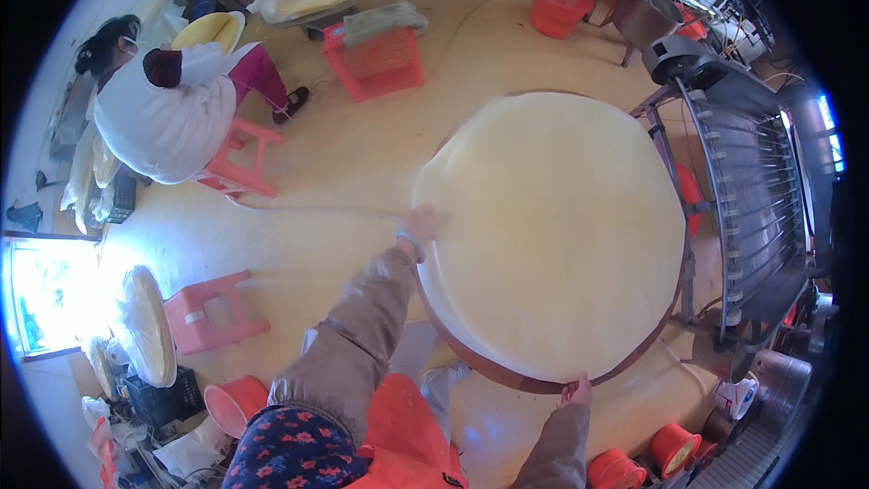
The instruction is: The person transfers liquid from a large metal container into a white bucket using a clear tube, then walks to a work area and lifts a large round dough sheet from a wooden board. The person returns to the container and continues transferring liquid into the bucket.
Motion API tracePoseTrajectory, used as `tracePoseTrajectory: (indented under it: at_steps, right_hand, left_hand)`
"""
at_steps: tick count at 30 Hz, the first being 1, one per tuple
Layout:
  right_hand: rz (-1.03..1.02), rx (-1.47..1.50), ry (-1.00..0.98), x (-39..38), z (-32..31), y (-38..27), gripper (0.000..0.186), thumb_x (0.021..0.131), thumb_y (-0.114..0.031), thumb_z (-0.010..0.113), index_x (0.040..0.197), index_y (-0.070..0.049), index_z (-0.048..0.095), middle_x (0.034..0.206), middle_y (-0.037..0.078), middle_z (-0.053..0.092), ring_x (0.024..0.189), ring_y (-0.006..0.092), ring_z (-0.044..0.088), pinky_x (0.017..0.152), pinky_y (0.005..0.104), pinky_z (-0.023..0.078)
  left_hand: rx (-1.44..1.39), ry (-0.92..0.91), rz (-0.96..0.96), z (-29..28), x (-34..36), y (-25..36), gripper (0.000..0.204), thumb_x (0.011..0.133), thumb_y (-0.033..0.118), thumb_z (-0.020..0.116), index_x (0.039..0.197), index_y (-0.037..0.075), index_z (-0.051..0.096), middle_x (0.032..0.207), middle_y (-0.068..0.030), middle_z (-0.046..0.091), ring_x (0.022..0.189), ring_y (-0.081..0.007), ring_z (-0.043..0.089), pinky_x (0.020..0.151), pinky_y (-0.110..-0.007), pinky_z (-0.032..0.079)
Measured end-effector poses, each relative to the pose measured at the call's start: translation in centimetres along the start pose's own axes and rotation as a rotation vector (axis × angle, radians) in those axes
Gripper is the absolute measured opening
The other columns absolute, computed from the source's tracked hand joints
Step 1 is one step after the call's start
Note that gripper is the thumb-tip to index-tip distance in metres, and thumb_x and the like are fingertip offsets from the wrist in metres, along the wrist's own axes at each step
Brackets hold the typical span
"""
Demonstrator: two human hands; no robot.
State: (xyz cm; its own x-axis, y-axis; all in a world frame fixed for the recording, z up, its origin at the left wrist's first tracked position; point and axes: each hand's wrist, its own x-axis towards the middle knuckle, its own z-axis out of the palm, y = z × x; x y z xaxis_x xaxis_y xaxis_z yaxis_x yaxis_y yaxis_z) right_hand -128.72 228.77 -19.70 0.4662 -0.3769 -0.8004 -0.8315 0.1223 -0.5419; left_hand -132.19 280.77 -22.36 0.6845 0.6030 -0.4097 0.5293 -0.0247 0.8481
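A very large, thin, pale-yellow round sheet [561, 226], like a dough sheet or pancake, lies on a round brown board [507, 378]. The board's rim shows along the near side and a little at the far edge. My left hand [419, 225], with a band at its wrist, is at the sheet's left edge. Its fingers are smeared by motion and blend into the pale surface. At the near edge, my right hand [577, 389] has its fingers pinched together on the sheet's border. Whether there are more layers beneath the top one is not visible.
Close on the right stands a metal rack machine [747, 199] with rollers. At left, a person [167, 109] sits on a stool holding a round yellow stack. A pink stool [213, 312], a red crate [373, 63], red buckets [615, 471] and a metal pot [644, 14] stand around.
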Motion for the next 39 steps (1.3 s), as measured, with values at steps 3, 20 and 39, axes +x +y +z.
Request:
tracePoseTrajectory:
  at_steps: [3, 20, 39]
  right_hand:
    - [0.013, 0.026, -0.035, -0.3, -0.2, 0.3, 0.027, 0.081, -0.032, 0.06, 0.102, -0.02, 0.048, 0.085, -0.006, 0.05, 0.072, 0.006, 0.044, 0.059, 0.0234, 0.037]
    - [-0.055, 0.05, -0.136, -4.2, 3.7, 6.8, 0.023, 0.088, -0.03, 0.052, 0.089, -0.007, 0.051, 0.072, 0.003, 0.051, 0.058, 0.0128, 0.048, 0.045, 0.0278, 0.043]
    - [0.588, 0.636, -0.231, -10.5, 15.0, 14.2, 0.028, 0.08, -0.035, 0.063, 0.075, -0.009, 0.054, 0.067, 0.003, 0.056, 0.065, 0.0194, 0.055, 0.067, 0.0388, 0.049]
  left_hand:
    - [-0.102, 0.022, -0.099, 0.3, -0.4, -0.7, 0.028, 0.076, 0.027, 0.063, 0.089, 0.002, 0.061, 0.076, -0.0035, 0.061, 0.063, -0.0119, 0.054, 0.055, -0.027, 0.043]
    - [-0.264, -0.161, -0.026, 0.7, 2.5, -9.2, 0.03, 0.079, 0.019, 0.062, 0.102, 0.0, 0.056, 0.089, -0.0076, 0.062, 0.076, -0.0153, 0.06, 0.065, -0.028, 0.049]
    - [0.008, -0.121, -0.169, -1.1, 4.1, -4.1, 0.013, 0.074, 0.017, 0.062, 0.082, 0.007, 0.058, 0.064, 0.0005, 0.053, 0.055, -0.009, 0.05, 0.048, -0.025, 0.041]
